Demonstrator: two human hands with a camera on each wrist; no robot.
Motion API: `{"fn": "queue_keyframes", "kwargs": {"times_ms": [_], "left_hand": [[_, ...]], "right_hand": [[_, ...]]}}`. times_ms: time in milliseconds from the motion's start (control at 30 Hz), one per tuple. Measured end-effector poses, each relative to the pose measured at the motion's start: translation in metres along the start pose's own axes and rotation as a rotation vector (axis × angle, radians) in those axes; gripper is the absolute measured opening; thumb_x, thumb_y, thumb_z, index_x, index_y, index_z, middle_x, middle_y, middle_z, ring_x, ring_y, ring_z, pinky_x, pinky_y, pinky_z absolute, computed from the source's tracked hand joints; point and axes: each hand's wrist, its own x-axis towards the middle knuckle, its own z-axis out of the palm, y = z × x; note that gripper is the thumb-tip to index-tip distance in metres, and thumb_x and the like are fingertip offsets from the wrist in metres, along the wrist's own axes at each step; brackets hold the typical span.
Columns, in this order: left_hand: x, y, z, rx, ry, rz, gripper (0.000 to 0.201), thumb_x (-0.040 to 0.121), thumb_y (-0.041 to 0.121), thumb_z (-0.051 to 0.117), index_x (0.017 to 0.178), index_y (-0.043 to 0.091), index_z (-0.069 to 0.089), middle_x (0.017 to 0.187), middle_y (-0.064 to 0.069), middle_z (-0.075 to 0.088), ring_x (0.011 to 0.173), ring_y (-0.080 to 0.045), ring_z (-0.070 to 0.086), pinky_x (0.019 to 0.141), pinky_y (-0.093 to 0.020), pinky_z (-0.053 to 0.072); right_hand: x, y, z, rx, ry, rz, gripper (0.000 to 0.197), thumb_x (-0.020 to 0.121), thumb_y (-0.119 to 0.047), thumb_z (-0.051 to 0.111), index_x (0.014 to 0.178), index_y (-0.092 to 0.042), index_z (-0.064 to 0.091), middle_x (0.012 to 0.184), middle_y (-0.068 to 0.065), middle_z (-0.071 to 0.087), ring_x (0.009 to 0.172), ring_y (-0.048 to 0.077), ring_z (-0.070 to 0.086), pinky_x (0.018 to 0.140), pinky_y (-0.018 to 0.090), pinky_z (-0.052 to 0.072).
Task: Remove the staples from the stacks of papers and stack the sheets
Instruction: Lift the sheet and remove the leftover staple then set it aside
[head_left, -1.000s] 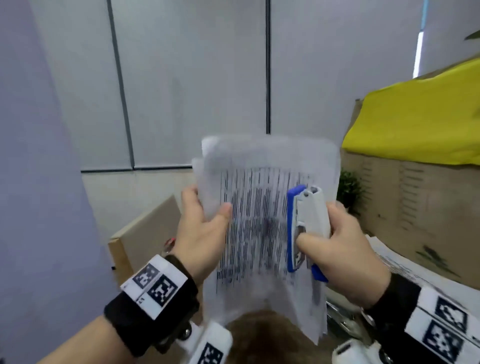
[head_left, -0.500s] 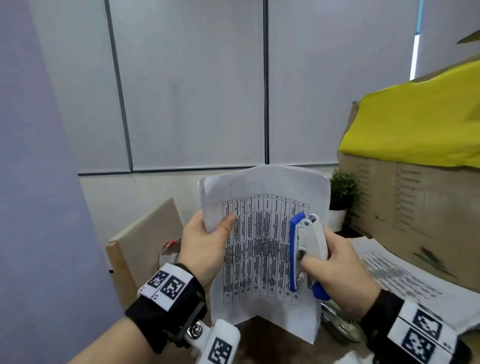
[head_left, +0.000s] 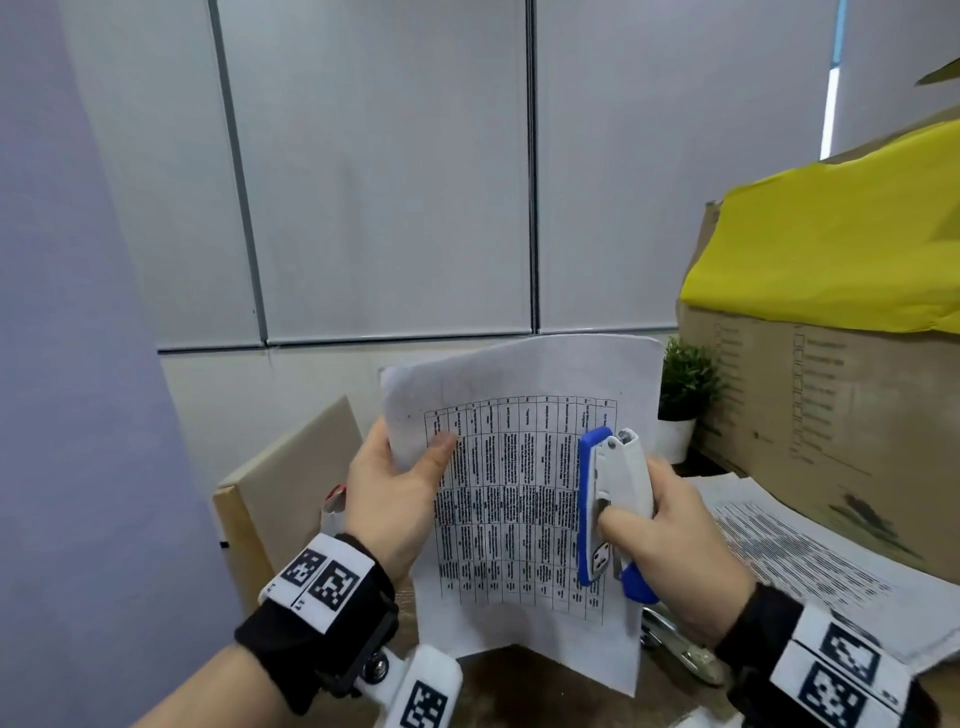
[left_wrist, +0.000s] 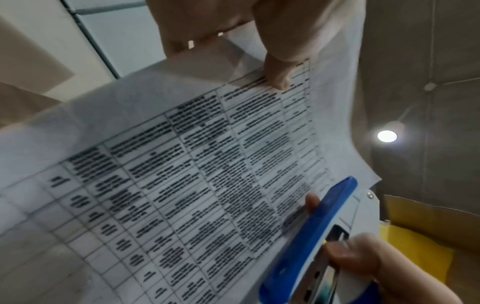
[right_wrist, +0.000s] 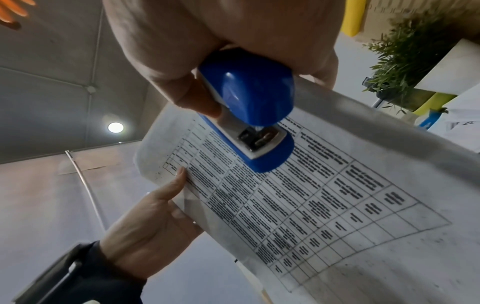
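I hold a printed sheet with a table (head_left: 519, 493) upright in front of me. My left hand (head_left: 400, 488) pinches its upper left edge, thumb on the front; the same thumb (left_wrist: 279, 76) shows in the left wrist view. My right hand (head_left: 670, 540) grips a blue and white stapler (head_left: 610, 509) against the sheet's right side, and fingers reach behind the paper (right_wrist: 324, 201). The stapler's metal mouth (right_wrist: 259, 137) faces the right wrist camera. Whether more sheets lie behind the front one is unclear.
More printed sheets (head_left: 810, 561) lie on the desk at the right, below a cardboard box (head_left: 831, 415) topped with yellow material. A small potted plant (head_left: 685, 395) stands behind the sheet. A metal tool (head_left: 680, 649) lies under my right hand. A beige board (head_left: 280, 493) leans at the left.
The view has tilted down and the sheet now sits lower in the frame and sharp instead of blurred. Both hands keep the same grips on paper and stapler.
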Motion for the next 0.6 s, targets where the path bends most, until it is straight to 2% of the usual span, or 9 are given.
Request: {"fn": "queue_keyframes", "kwargs": {"times_ms": [133,233,300,367,400,467,533,600], "left_hand": [[0.002,-0.005,-0.003,0.01,0.016,-0.023,0.024,0.09,0.02,0.065,0.112,0.013,0.062,0.104,-0.007,0.075,0.1,-0.027,0.07,0.095,-0.054,0.052],[0.004,-0.006,-0.001,0.024,0.019,-0.033,0.019,0.093,0.029,0.061,0.108,0.016,0.061,0.104,-0.017,0.072,0.099,-0.037,0.068,0.093,-0.056,0.052],[0.005,-0.006,0.0,0.035,0.022,-0.039,0.011,0.098,0.02,0.055,0.107,0.018,0.061,0.105,-0.011,0.073,0.1,-0.032,0.069,0.093,-0.055,0.052],[0.008,-0.008,-0.001,0.059,0.03,-0.045,0.013,0.1,0.016,0.052,0.108,0.019,0.061,0.106,-0.006,0.074,0.101,-0.027,0.069,0.095,-0.054,0.052],[0.009,-0.008,-0.001,0.068,0.029,-0.042,0.014,0.1,0.016,0.052,0.109,0.019,0.062,0.107,-0.005,0.073,0.102,-0.026,0.069,0.096,-0.053,0.051],[0.011,-0.008,-0.002,0.083,0.042,-0.038,0.015,0.1,0.014,0.052,0.109,0.019,0.062,0.106,-0.003,0.073,0.102,-0.023,0.069,0.096,-0.049,0.052],[0.013,-0.006,-0.002,0.09,0.049,-0.035,0.015,0.1,0.012,0.052,0.105,0.021,0.063,0.103,-0.001,0.073,0.1,-0.022,0.069,0.09,-0.042,0.054],[0.013,-0.004,0.0,0.092,0.059,-0.042,0.016,0.1,0.011,0.052,0.1,0.024,0.062,0.099,0.0,0.073,0.098,-0.023,0.069,0.084,-0.038,0.054]], "right_hand": [[-0.001,0.003,0.0,-0.023,-0.022,0.03,0.031,0.063,-0.017,0.06,0.093,-0.026,0.061,0.11,0.016,0.057,0.095,0.029,0.064,0.077,0.047,0.059],[-0.001,0.001,0.0,0.012,-0.084,0.042,0.029,0.071,-0.008,0.062,0.1,-0.015,0.062,0.101,0.016,0.066,0.09,0.028,0.068,0.071,0.042,0.06],[-0.001,0.002,-0.001,0.012,-0.109,0.046,0.029,0.074,-0.003,0.062,0.102,-0.011,0.061,0.096,0.013,0.069,0.087,0.026,0.069,0.065,0.037,0.059],[0.002,0.006,-0.003,-0.011,-0.093,0.051,0.029,0.078,0.002,0.061,0.104,-0.012,0.061,0.098,0.014,0.069,0.088,0.027,0.069,0.07,0.043,0.06],[0.003,0.009,-0.005,-0.029,-0.082,0.051,0.031,0.076,-0.002,0.061,0.104,-0.014,0.061,0.099,0.014,0.068,0.09,0.028,0.069,0.073,0.047,0.06],[0.007,0.011,-0.009,-0.077,-0.086,0.077,0.038,0.069,-0.013,0.06,0.106,-0.019,0.06,0.106,0.014,0.065,0.093,0.028,0.067,0.077,0.05,0.059],[0.018,0.006,-0.016,-0.082,-0.104,0.109,0.032,0.076,-0.008,0.06,0.108,-0.015,0.057,0.109,0.017,0.061,0.093,0.026,0.065,0.073,0.044,0.059],[0.039,-0.01,-0.024,-0.087,-0.042,0.038,0.026,0.08,-0.003,0.06,0.103,-0.015,0.058,0.109,0.021,0.058,0.09,0.027,0.062,0.063,0.036,0.055]]}}
